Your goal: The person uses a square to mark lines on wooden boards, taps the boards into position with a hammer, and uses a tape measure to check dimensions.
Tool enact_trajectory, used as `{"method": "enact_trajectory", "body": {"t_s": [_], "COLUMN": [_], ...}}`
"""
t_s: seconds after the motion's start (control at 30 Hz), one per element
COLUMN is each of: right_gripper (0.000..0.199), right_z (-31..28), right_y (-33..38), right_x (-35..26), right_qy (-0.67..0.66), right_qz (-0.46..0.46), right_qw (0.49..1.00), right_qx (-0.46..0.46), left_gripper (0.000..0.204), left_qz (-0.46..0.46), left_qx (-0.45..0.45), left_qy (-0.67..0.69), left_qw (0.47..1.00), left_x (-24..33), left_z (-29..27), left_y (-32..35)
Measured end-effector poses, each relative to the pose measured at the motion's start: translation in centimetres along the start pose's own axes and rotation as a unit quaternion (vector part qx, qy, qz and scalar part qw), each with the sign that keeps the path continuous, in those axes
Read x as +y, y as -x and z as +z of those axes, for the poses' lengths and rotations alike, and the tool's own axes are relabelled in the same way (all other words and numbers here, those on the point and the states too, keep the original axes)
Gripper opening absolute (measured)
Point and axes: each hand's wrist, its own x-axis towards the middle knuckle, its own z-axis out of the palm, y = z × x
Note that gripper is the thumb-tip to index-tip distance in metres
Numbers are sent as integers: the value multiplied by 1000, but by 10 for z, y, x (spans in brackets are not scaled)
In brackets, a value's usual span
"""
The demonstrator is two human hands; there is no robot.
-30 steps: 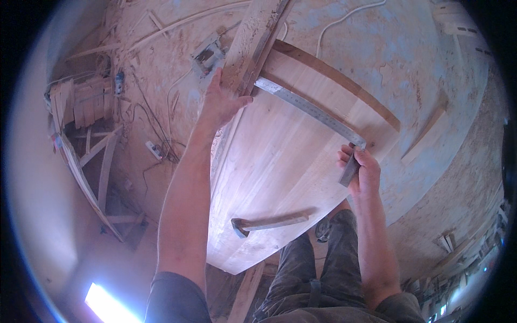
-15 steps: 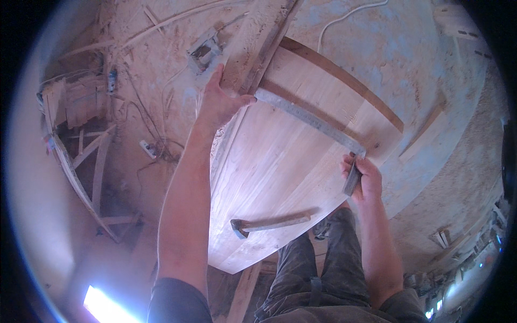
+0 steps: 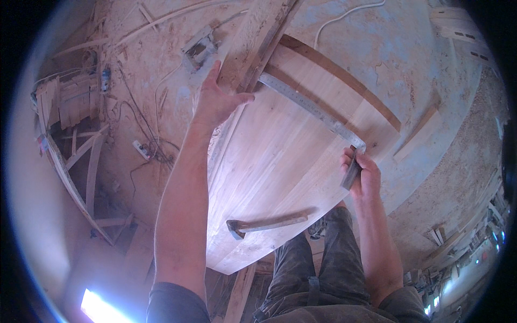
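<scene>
A large pale glued-wood panel (image 3: 269,156) with a curved edge lies before me. My right hand (image 3: 366,172) is closed around the dark stock of a carpenter's square (image 3: 312,110). The square's long metal blade crosses the panel to the thick wooden beam (image 3: 253,48), near a brown strip (image 3: 301,91). My left hand (image 3: 218,102) lies at the beam's near end, forefinger stretched along its side and thumb spread toward the panel; the other fingers are partly hidden. A hammer (image 3: 269,223) with a wooden handle lies on the panel's near part.
A corded power tool (image 3: 199,49) sits on the dusty floor left of the beam. Cables and a white socket block (image 3: 141,150) lie farther left, beside a curved wooden frame (image 3: 70,172). A loose board (image 3: 417,133) lies on the right.
The far end of the square's blade has swung forward, away from my left thumb and closer to the brown strip. My right hand keeps its grip on the stock; my left hand stays by the beam.
</scene>
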Motion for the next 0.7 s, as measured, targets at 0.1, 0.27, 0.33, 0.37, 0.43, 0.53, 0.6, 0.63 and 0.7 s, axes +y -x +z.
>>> {"method": "enact_trajectory", "body": {"t_s": [0.1, 0.27, 0.33, 0.37, 0.43, 0.53, 0.6, 0.63, 0.7], "right_gripper": [27, 26, 26, 26, 26, 27, 27, 27, 27], "right_z": [0, 5, 4, 4, 6, 7, 7, 6, 6], "right_y": [-2, 0, 0, 0, 0, 0, 0, 0, 0], "right_x": [-4, -4, -4, -4, -4, -5, -5, -5, -4], "right_qy": [3, 13, 10, 9, 18, 20, 19, 19, 19], "right_qz": [-4, -7, -6, -6, -7, -7, -9, -10, -13], "right_qw": [1000, 1000, 1000, 1000, 1000, 1000, 1000, 1000, 1000], "right_qx": [2, 3, 7, 9, 11, 9, 6, 4, 2], "left_gripper": [111, 110, 110, 111, 110, 110, 110, 109, 107], "left_qz": [11, 15, 14, 14, 13, 2, 0, 3, 11], "left_qx": [12, 10, 8, 8, 0, -5, -5, -4, -2], "left_qy": [-40, -20, -26, -28, -27, -24, -14, -6, -1], "left_qw": [999, 1000, 1000, 999, 1000, 1000, 1000, 1000, 1000], "left_x": [-1, 2, 8, 10, 5, 7, 11, 12, 9], "left_z": [-1, -2, -2, -1, -3, -4, -3, -3, -3], "left_y": [-1, 0, 2, 2, -1, -1, 1, 2, 1]}}
